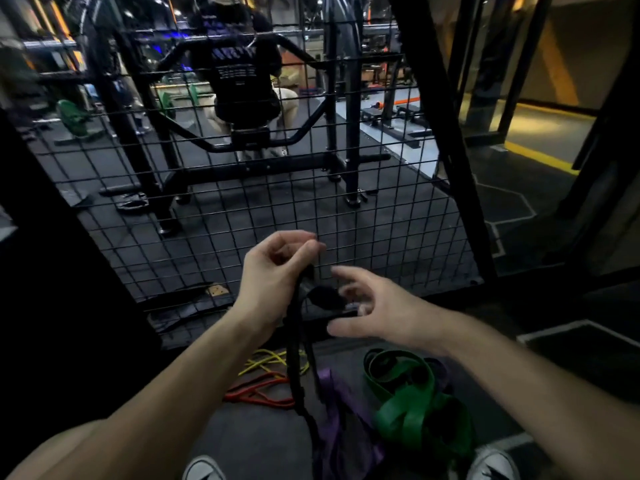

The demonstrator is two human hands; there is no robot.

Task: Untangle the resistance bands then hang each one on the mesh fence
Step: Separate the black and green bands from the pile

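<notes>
My left hand point(277, 271) is raised in front of the black mesh fence point(242, 202) and pinches the top of a black resistance band point(298, 358), which hangs down toward the floor. My right hand point(374, 310) is just to the right of it with fingers spread and loosely bent, touching a knotted loop of the black band. On the floor below lie a purple band point(336, 410), a green band point(408, 403), a yellow band point(266, 362) and a red-orange band point(256, 393), piled loosely together.
Behind the fence a person point(246, 74) sits on a black gym machine point(263, 157). A thick black post point(446, 133) frames the fence on the right, a dark panel on the left. My shoes point(204, 469) show at the bottom edge.
</notes>
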